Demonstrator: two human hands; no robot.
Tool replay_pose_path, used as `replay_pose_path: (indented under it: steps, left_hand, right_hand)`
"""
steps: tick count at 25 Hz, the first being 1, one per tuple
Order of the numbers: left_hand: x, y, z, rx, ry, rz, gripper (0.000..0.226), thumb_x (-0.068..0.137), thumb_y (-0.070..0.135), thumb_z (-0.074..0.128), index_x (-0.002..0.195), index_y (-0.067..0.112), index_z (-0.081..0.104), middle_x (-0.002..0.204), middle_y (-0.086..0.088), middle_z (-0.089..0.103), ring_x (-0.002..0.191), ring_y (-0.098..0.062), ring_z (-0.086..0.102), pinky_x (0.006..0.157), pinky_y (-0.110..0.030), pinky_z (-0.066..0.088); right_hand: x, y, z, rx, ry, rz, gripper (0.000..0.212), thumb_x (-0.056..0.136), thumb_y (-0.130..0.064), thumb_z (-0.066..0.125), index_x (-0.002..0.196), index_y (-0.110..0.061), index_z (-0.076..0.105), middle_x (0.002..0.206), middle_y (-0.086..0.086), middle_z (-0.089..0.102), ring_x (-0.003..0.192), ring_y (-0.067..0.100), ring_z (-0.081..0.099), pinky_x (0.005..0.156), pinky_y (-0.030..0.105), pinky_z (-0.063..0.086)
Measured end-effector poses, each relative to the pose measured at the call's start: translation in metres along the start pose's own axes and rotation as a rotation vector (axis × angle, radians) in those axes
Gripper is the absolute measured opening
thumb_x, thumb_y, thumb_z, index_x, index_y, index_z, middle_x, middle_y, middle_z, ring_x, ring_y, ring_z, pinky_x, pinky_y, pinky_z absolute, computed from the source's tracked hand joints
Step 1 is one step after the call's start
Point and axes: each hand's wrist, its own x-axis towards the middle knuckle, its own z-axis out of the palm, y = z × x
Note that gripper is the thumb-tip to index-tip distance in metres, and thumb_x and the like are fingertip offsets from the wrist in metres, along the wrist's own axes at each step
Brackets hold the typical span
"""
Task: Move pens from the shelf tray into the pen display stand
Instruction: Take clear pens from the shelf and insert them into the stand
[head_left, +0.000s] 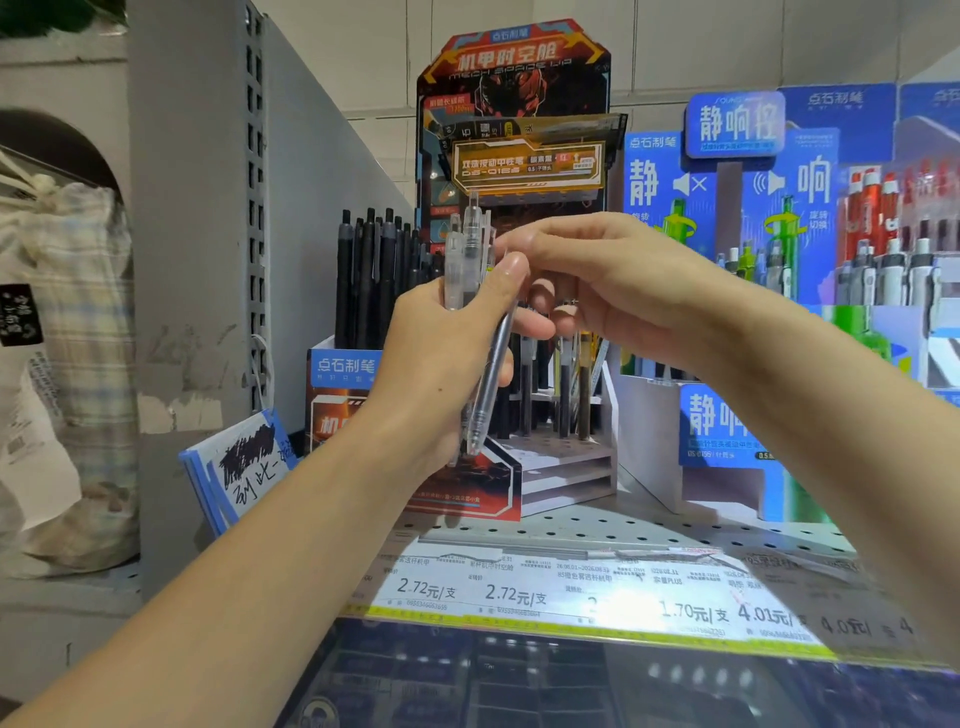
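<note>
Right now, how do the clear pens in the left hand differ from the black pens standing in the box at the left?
The clear pens are see-through; the black pens are opaque and dark. The clear pens are gripped by the left hand, with the right hand pinching one; the black pens stand untouched in their box. Both bunches are roughly upright.

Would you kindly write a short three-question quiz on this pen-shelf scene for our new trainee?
1. True or false: the left hand grips a bunch of clear pens.
2. Which side of the pen display stand is the box of black pens on: left or right of the picture?
3. Fill in: the right hand has its fingers at the clear pens' ____ ends.

Key: 1 true. 2 left. 3 upper.
</note>
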Motion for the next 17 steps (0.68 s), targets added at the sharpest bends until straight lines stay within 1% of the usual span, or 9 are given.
replay_pose_path:
  steps: [2, 5, 7, 8, 10, 12, 13, 15, 17]
  left_hand:
    - [0.001, 0.002, 0.000, 0.000, 0.004, 0.021, 0.023, 0.097, 0.038, 0.063, 0.097, 0.016, 0.069, 0.076, -0.008, 0.077, 0.039, -0.006, 0.050, 0.040, -0.016, 0.041]
    - [0.002, 0.005, 0.000, 0.013, 0.018, 0.055, 0.027, 0.097, 0.043, 0.062, 0.101, 0.017, 0.069, 0.078, -0.008, 0.078, 0.039, -0.008, 0.048, 0.039, -0.016, 0.039]
    - [0.001, 0.006, -0.001, 0.040, 0.020, 0.067, 0.027, 0.097, 0.045, 0.061, 0.100, 0.020, 0.070, 0.078, -0.006, 0.078, 0.040, -0.009, 0.049, 0.037, -0.018, 0.038]
    - [0.001, 0.006, -0.003, 0.052, 0.020, 0.069, 0.026, 0.098, 0.045, 0.059, 0.101, 0.021, 0.070, 0.078, -0.005, 0.078, 0.041, -0.009, 0.049, 0.036, -0.018, 0.037]
    - [0.000, 0.007, -0.006, 0.066, 0.034, 0.063, 0.027, 0.099, 0.044, 0.058, 0.106, 0.020, 0.066, 0.076, -0.003, 0.077, 0.041, -0.008, 0.048, 0.036, -0.018, 0.036]
    - [-0.001, 0.006, -0.009, 0.054, 0.072, 0.053, 0.029, 0.099, 0.045, 0.058, 0.109, 0.019, 0.063, 0.069, 0.000, 0.073, 0.040, -0.008, 0.045, 0.035, -0.018, 0.034]
    - [-0.002, 0.006, -0.009, 0.035, 0.088, 0.048, 0.029, 0.098, 0.046, 0.058, 0.108, 0.019, 0.062, 0.065, 0.001, 0.068, 0.040, -0.008, 0.042, 0.035, -0.019, 0.033]
    - [-0.002, 0.007, -0.010, 0.000, 0.102, 0.041, 0.031, 0.097, 0.050, 0.058, 0.108, 0.022, 0.059, 0.062, 0.004, 0.057, 0.043, -0.008, 0.039, 0.036, -0.019, 0.031]
    - [-0.002, 0.008, -0.008, -0.025, 0.091, 0.035, 0.033, 0.098, 0.054, 0.054, 0.107, 0.022, 0.055, 0.064, 0.006, 0.051, 0.044, -0.008, 0.037, 0.036, -0.019, 0.031]
  right_hand:
    - [0.000, -0.003, -0.001, 0.099, -0.027, 0.034, 0.016, 0.096, -0.017, 0.063, 0.105, -0.009, 0.073, 0.076, 0.001, 0.064, 0.062, 0.008, 0.053, 0.049, 0.016, 0.045]
    - [0.002, -0.005, -0.004, 0.194, -0.017, 0.027, 0.025, 0.087, -0.020, 0.069, 0.108, -0.007, 0.071, 0.076, -0.001, 0.067, 0.064, 0.007, 0.057, 0.051, 0.015, 0.048]
    - [0.005, -0.008, -0.008, 0.198, 0.072, 0.002, 0.016, 0.093, -0.017, 0.066, 0.105, -0.007, 0.068, 0.075, 0.000, 0.071, 0.064, 0.008, 0.062, 0.054, 0.017, 0.052]
    - [0.006, -0.010, -0.011, 0.185, 0.147, -0.009, 0.013, 0.098, -0.016, 0.062, 0.104, -0.006, 0.067, 0.076, 0.002, 0.071, 0.064, 0.009, 0.063, 0.055, 0.019, 0.054]
    - [0.010, -0.013, -0.020, 0.157, 0.331, -0.026, 0.015, 0.103, -0.015, 0.055, 0.103, -0.005, 0.066, 0.080, 0.005, 0.070, 0.061, 0.009, 0.064, 0.056, 0.022, 0.056]
    - [0.013, -0.016, -0.027, 0.109, 0.481, -0.051, 0.017, 0.105, -0.015, 0.051, 0.104, -0.006, 0.065, 0.083, 0.006, 0.067, 0.057, 0.006, 0.062, 0.056, 0.022, 0.056]
    - [0.014, -0.016, -0.028, 0.048, 0.512, -0.067, 0.017, 0.105, -0.015, 0.050, 0.106, -0.005, 0.064, 0.083, 0.007, 0.065, 0.055, 0.006, 0.060, 0.055, 0.022, 0.056]
    - [0.017, -0.012, -0.027, -0.106, 0.502, -0.084, 0.017, 0.104, -0.015, 0.053, 0.106, -0.002, 0.064, 0.081, 0.008, 0.061, 0.054, 0.008, 0.059, 0.051, 0.023, 0.055]
    - [0.017, -0.006, -0.024, -0.246, 0.445, -0.066, 0.017, 0.101, -0.016, 0.061, 0.103, 0.000, 0.066, 0.079, 0.010, 0.061, 0.055, 0.011, 0.063, 0.051, 0.024, 0.056]
